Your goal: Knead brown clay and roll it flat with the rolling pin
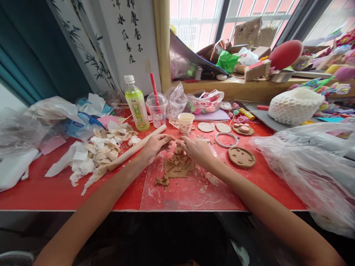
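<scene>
Partly crumbly, flat brown clay [178, 171]

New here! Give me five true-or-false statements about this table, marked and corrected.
1. The left hand is beside a pale rod. True.
2. The bottle has a red cap. False: the bottle has a white cap.
3. A red straw stands in the clear cup. True.
4. The pale ring encircles the marked disc. False: the pale ring lies beside the marked disc.
5. Brown clay lies near the right hand. True.
</scene>
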`<state>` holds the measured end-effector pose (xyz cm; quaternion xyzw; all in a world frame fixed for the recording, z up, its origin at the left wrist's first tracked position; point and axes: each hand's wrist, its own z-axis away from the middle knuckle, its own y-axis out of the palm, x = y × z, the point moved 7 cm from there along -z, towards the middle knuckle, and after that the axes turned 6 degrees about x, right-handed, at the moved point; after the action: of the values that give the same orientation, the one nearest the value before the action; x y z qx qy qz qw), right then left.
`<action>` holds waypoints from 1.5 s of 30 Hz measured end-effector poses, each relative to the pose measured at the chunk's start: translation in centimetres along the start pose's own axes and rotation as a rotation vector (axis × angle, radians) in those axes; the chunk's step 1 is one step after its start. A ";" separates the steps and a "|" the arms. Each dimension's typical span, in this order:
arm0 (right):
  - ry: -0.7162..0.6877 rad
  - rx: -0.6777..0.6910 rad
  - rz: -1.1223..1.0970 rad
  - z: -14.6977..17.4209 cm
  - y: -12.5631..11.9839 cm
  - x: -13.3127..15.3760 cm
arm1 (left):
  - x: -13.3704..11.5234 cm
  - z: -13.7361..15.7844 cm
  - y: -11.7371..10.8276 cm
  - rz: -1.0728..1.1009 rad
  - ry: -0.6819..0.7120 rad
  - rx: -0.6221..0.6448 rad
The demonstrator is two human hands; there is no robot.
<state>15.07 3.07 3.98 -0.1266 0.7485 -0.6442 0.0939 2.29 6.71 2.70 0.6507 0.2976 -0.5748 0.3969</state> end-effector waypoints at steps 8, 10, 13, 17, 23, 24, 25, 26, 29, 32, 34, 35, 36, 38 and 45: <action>-0.020 -0.033 -0.027 0.1 -0.4 0.2 | 0.2 -0.1 0.4 0.018 -0.014 0.037; -0.012 -0.032 -0.033 0.0 -0.3 0.1 | 0.2 0.0 0.4 0.017 -0.017 0.039; -0.017 -0.046 -0.042 0.0 -0.3 0.1 | 0.0 0.1 0.4 0.014 -0.016 0.038; -0.025 -0.062 -0.036 0.1 -0.3 0.2 | -0.2 0.1 0.5 0.017 -0.001 0.036; -0.021 -0.051 0.003 0.1 -0.2 0.2 | -0.3 0.2 0.7 0.029 0.010 0.020; -0.026 -0.051 0.009 0.1 -0.1 0.3 | -0.3 0.1 0.7 0.027 0.013 0.013; -0.033 -0.052 0.014 0.1 -0.1 0.3 | -0.3 0.1 0.6 0.023 0.016 0.010; -0.038 -0.053 0.017 0.2 -0.1 0.3 | -0.3 0.1 0.6 0.015 0.019 0.011; -0.043 -0.045 0.025 0.2 0.0 0.4 | -0.2 0.0 0.8 -0.023 0.026 0.034; -0.052 -0.045 0.035 0.2 0.1 0.4 | -0.1 0.0 0.8 -0.051 0.025 0.052; -0.057 -0.050 0.041 0.2 0.1 0.4 | -0.1 0.0 1.0 -0.064 0.029 0.069; -0.057 -0.050 0.042 0.2 0.1 0.4 | -0.2 0.0 1.0 -0.071 0.038 0.077; -0.055 -0.045 0.037 0.1 0.2 0.4 | -0.3 0.0 1.1 -0.078 0.051 0.085; -0.046 -0.036 0.017 0.1 0.1 0.4 | -0.4 0.1 1.2 -0.086 0.079 0.093; -0.019 -0.035 -0.037 0.1 -0.3 0.5 | -1.2 0.4 0.9 -0.036 0.115 0.076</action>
<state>14.65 2.78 4.26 -0.1483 0.7561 -0.6315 0.0867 2.64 5.96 4.05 0.6918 0.3098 -0.5543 0.3437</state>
